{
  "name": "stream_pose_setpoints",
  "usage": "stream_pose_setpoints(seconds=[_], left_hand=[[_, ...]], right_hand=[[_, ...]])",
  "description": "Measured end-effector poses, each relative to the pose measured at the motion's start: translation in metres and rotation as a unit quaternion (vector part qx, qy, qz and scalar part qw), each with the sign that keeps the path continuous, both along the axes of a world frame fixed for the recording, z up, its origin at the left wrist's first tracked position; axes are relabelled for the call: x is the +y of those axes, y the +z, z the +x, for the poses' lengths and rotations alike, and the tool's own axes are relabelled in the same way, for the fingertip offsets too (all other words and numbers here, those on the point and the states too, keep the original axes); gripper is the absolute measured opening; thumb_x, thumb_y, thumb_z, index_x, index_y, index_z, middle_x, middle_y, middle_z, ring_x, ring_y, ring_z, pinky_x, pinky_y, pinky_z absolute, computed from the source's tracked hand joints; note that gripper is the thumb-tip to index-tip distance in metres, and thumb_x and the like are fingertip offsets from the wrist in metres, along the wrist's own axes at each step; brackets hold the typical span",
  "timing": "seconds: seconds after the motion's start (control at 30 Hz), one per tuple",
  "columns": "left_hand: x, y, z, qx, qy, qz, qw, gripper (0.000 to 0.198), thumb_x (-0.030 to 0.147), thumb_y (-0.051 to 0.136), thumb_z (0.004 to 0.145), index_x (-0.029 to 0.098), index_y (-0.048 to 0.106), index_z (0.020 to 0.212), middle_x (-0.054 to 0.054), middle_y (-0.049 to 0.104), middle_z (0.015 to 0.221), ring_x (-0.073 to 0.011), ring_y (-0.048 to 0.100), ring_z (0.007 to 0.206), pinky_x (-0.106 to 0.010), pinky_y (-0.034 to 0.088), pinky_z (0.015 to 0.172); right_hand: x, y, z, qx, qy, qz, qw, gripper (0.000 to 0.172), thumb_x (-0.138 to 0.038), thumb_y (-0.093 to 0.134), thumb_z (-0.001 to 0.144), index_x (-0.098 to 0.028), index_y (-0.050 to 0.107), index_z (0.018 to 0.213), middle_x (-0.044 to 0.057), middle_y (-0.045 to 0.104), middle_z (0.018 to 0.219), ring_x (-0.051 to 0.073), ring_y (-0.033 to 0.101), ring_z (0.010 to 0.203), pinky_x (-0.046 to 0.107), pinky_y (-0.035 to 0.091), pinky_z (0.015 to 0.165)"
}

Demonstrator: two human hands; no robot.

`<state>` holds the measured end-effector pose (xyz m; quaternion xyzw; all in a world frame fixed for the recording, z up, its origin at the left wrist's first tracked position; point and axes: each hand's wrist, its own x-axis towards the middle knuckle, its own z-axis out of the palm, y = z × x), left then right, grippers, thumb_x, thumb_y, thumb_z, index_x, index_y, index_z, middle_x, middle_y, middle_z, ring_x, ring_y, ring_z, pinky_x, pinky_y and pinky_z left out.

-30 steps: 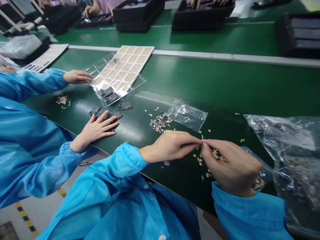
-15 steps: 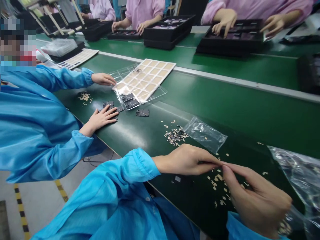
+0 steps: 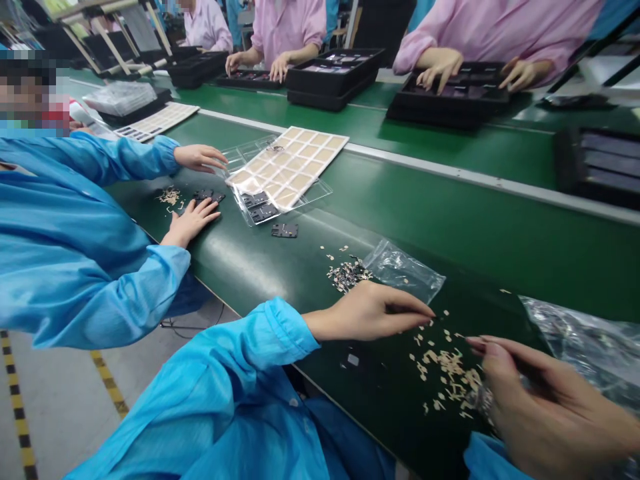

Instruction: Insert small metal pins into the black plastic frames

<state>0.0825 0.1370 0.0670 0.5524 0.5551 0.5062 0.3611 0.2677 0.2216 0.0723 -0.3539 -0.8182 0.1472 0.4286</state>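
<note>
My left hand point(image 3: 367, 311) pinches a tiny dark piece point(image 3: 433, 317) between thumb and forefinger above the green table. Across a gap to the right, the fingertips of my right hand point(image 3: 555, 393) are pressed together on a tiny tan scrap point(image 3: 463, 337). Below and between both hands lies a loose scatter of small tan scraps point(image 3: 450, 373). Just beyond my left hand is a pile of small dark and pale pieces point(image 3: 345, 273), beside a clear plastic bag point(image 3: 407, 270).
A larger clear bag point(image 3: 585, 340) lies at the right. To the left, a co-worker's hands point(image 3: 193, 223) are near dark plates and a gridded tan sheet point(image 3: 295, 160). Black trays point(image 3: 333, 77) and people in pink stand across the table point(image 3: 430, 207).
My hands, which met at the fingertips, have drawn apart, the right one moving right and a little down. The co-worker's nearer hand has slid left with the dark plates.
</note>
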Motion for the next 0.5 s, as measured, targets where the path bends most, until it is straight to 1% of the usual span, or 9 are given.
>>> stream_pose_setpoints(seconds=[0.03, 0.1, 0.13, 0.2, 0.27, 0.3, 0.37, 0.43, 0.5], left_hand=[[0.001, -0.001, -0.002, -0.024, 0.016, 0.007, 1.000, 0.016, 0.022, 0.065, 0.086, 0.015, 0.074, 0.097, -0.005, 0.076, 0.096, -0.0144, 0.069, 0.086, -0.025, 0.055, 0.081], [0.003, -0.001, -0.006, -0.049, 0.060, 0.035, 0.996, 0.013, 0.023, 0.069, 0.082, 0.015, 0.075, 0.090, -0.005, 0.073, 0.091, -0.0131, 0.066, 0.083, -0.025, 0.053, 0.076], [0.004, -0.001, -0.008, -0.051, 0.086, 0.048, 0.994, 0.011, 0.024, 0.072, 0.080, 0.015, 0.076, 0.087, -0.004, 0.072, 0.087, -0.0122, 0.064, 0.080, -0.024, 0.052, 0.073], [0.004, 0.000, -0.011, -0.047, 0.124, 0.046, 0.990, 0.011, 0.025, 0.074, 0.078, 0.016, 0.076, 0.084, 0.000, 0.065, 0.071, -0.0094, 0.058, 0.067, -0.022, 0.047, 0.063], [0.004, 0.001, -0.015, -0.068, 0.130, 0.019, 0.989, 0.015, 0.028, 0.071, 0.079, 0.015, 0.076, 0.086, 0.004, 0.056, 0.055, -0.0066, 0.049, 0.052, -0.020, 0.041, 0.053], [0.004, 0.002, -0.017, -0.091, 0.121, 0.004, 0.988, 0.017, 0.028, 0.069, 0.080, 0.014, 0.075, 0.087, 0.005, 0.054, 0.051, -0.0059, 0.047, 0.048, -0.020, 0.040, 0.050], [0.003, 0.004, -0.020, -0.151, 0.100, -0.020, 0.983, 0.019, 0.028, 0.069, 0.079, 0.012, 0.074, 0.088, 0.003, 0.061, 0.053, -0.0067, 0.054, 0.049, -0.020, 0.044, 0.051], [0.004, 0.006, -0.023, -0.207, 0.081, -0.032, 0.975, 0.019, 0.026, 0.071, 0.075, 0.011, 0.073, 0.086, -0.002, 0.071, 0.067, -0.0102, 0.065, 0.060, -0.022, 0.053, 0.060], [0.005, 0.008, -0.025, -0.239, 0.074, -0.029, 0.968, 0.021, 0.027, 0.074, 0.071, 0.011, 0.072, 0.084, -0.005, 0.075, 0.078, -0.0140, 0.071, 0.072, -0.026, 0.057, 0.070]], right_hand=[[0.004, 0.001, 0.005, -0.010, -0.013, -0.002, 1.000, 0.005, -0.024, 0.070, 0.073, -0.025, 0.074, 0.072, 0.004, 0.071, 0.060, 0.022, 0.065, 0.046, 0.030, 0.043, 0.037], [0.011, 0.001, 0.013, -0.044, -0.026, 0.024, 0.998, 0.005, -0.026, 0.071, 0.072, -0.024, 0.073, 0.069, 0.004, 0.072, 0.060, 0.023, 0.067, 0.050, 0.029, 0.046, 0.040], [0.014, 0.001, 0.017, -0.074, -0.018, 0.035, 0.996, 0.007, -0.027, 0.069, 0.073, -0.023, 0.073, 0.069, 0.004, 0.073, 0.063, 0.023, 0.068, 0.052, 0.029, 0.048, 0.043], [0.019, -0.003, 0.023, -0.127, 0.004, 0.065, 0.990, 0.014, -0.029, 0.063, 0.079, -0.021, 0.072, 0.072, 0.005, 0.074, 0.068, 0.022, 0.069, 0.056, 0.029, 0.051, 0.048], [0.023, -0.008, 0.028, -0.164, 0.024, 0.094, 0.982, 0.022, -0.031, 0.055, 0.085, -0.019, 0.070, 0.075, 0.006, 0.074, 0.072, 0.022, 0.070, 0.061, 0.029, 0.052, 0.053], [0.024, -0.012, 0.030, -0.176, 0.033, 0.102, 0.979, 0.024, -0.030, 0.052, 0.087, -0.019, 0.070, 0.076, 0.006, 0.075, 0.075, 0.021, 0.071, 0.064, 0.030, 0.053, 0.055], [0.026, -0.017, 0.033, -0.187, 0.044, 0.111, 0.975, 0.025, -0.027, 0.048, 0.088, -0.018, 0.069, 0.079, 0.006, 0.075, 0.078, 0.021, 0.071, 0.069, 0.030, 0.053, 0.059], [0.027, -0.022, 0.035, -0.191, 0.046, 0.105, 0.975, 0.023, -0.022, 0.047, 0.086, -0.019, 0.070, 0.080, 0.005, 0.075, 0.081, 0.021, 0.071, 0.072, 0.031, 0.053, 0.062], [0.028, -0.026, 0.037, -0.192, 0.040, 0.093, 0.976, 0.023, -0.018, 0.047, 0.084, -0.019, 0.070, 0.081, 0.005, 0.075, 0.083, 0.021, 0.071, 0.073, 0.032, 0.052, 0.064]])
